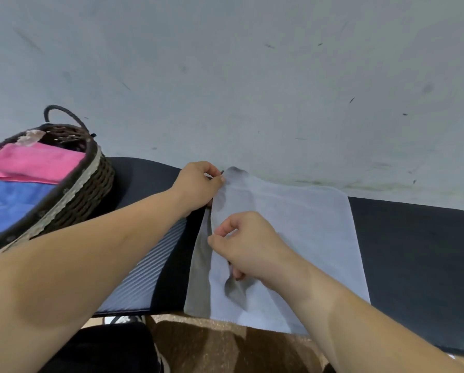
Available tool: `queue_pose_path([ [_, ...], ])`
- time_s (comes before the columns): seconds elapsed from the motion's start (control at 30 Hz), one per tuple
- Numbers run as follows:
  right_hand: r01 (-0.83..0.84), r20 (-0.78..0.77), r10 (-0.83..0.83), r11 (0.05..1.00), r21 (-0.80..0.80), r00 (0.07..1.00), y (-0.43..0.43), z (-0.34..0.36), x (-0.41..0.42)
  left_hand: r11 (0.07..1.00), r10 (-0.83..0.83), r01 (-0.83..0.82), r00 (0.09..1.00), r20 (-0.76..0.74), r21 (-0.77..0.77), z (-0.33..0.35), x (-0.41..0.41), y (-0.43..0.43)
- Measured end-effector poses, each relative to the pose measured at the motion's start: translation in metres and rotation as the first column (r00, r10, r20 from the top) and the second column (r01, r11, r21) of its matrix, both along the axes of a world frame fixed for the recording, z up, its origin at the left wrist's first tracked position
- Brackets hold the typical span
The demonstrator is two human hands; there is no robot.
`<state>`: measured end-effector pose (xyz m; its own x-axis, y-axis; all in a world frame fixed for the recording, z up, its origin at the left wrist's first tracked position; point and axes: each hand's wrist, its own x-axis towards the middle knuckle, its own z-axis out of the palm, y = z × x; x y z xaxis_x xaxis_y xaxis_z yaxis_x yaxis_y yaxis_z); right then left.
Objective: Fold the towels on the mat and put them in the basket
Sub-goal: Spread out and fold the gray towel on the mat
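**Forearms out, both hands on the grey towel's left edge**

Both bare forearms reach forward from the bottom of the view over a brown patterned rug (225,345). The right hand (248,246) is the nearer one: its fingers are curled and pinch the left edge of the grey towel (301,238) about halfway along. The left hand (198,184) is farther out and pinches the towel's far left corner, lifted slightly into a peak.

The towel lies on the black mat (414,238), its long axis running away from the person and its near end just over the mat's front edge. Most of the cloth spreads to the right of both hands, so the next fold probably carries the held edge rightward across that axis. A darker grey strip shows under the raised edge.

The woven basket (91,184) stands on the left end of the mat, near the left hand and well apart from the right. Inside it a pink towel (34,162) lies toward the far end, with a blue towel (12,203) on the near side.
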<state>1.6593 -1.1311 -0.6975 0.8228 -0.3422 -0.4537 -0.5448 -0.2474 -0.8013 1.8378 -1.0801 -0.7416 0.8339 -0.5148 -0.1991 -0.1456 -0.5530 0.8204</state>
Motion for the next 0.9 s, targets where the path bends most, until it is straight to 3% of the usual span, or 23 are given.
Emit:
queue_pose_path([
  [0.1,-0.051,-0.003,0.052,0.991,0.124,0.999,-0.001,0.006,-0.005,0.999,0.003,-0.005,0.999,0.042,0.041,-0.004,0.002,0.009],
  [0.17,-0.033,0.026,0.030,0.993,0.118,0.999,-0.008,0.006,-0.009,0.997,0.001,-0.007,0.997,0.076,0.074,0.000,0.002,0.017],
  [0.3,0.010,0.036,-0.003,0.982,-0.190,0.999,-0.028,0.000,-0.017,0.990,-0.009,-0.003,0.997,0.083,0.140,0.010,-0.011,0.037],
  [0.4,-0.033,0.021,0.047,0.894,-0.447,0.999,-0.042,-0.008,-0.024,0.958,-0.099,0.077,0.993,0.068,0.278,0.012,-0.038,0.051],
  [0.6,-0.436,-0.358,0.267,0.693,-0.574,0.895,-0.046,-0.012,-0.046,0.929,-0.149,0.101,0.982,0.112,0.356,0.005,-0.071,0.064],
  [0.67,-0.476,-0.440,0.236,0.655,-0.586,0.866,-0.053,-0.014,-0.057,0.936,-0.159,0.113,0.981,0.115,0.332,0.006,-0.076,0.068],
  [0.8,-0.529,-0.563,0.199,0.675,-0.514,0.802,-0.071,-0.020,-0.082,0.952,-0.137,0.088,0.979,0.150,0.295,0.012,-0.086,0.078],
  [0.9,-0.561,-0.599,0.191,0.641,-0.524,0.778,-0.068,-0.019,-0.101,0.924,-0.186,0.132,0.975,0.119,0.358,0.011,-0.099,0.082],
])
